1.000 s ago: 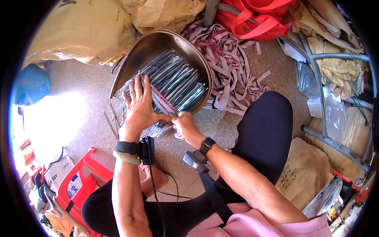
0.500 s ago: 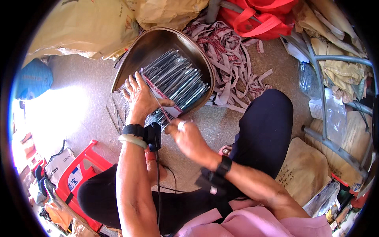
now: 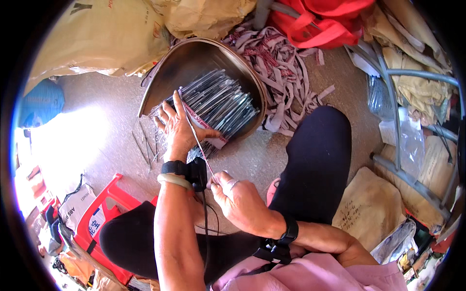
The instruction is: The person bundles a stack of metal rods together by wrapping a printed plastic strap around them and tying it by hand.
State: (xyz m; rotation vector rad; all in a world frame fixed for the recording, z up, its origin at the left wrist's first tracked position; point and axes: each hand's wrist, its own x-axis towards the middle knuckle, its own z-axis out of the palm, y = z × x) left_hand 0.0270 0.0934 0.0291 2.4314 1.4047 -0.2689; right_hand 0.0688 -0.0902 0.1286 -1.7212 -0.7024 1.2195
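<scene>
A thick bundle of thin, shiny metal rods [image 3: 225, 102] lies slanted in a brown metal pan [image 3: 170, 80], its near end sticking out past the rim. Across the rods runs a pale cloth strip [image 3: 220, 141] with red marks. My left hand [image 3: 179, 130] rests over the near part of the bundle, fingers spread and thumb stretched along the strip. A narrow length of strip [image 3: 200, 144] stretches taut from beside the left fingers to my right hand [image 3: 245, 201]. The right fingers are closed, pinching its end.
Loose pinkish cloth strips [image 3: 286, 72] lie heaped right of the pan. Several thin rods [image 3: 145, 143] are on the floor to its left. Yellow sacks [image 3: 102, 39] and a red bag [image 3: 320, 24] stand behind. A red plastic chair [image 3: 104, 199] is at left, a grey metal frame [image 3: 395, 121] at right.
My right hand has drawn back toward me, and the strip between my hands is longer and straight. My left hand stays spread on the bundle, shifted slightly.
</scene>
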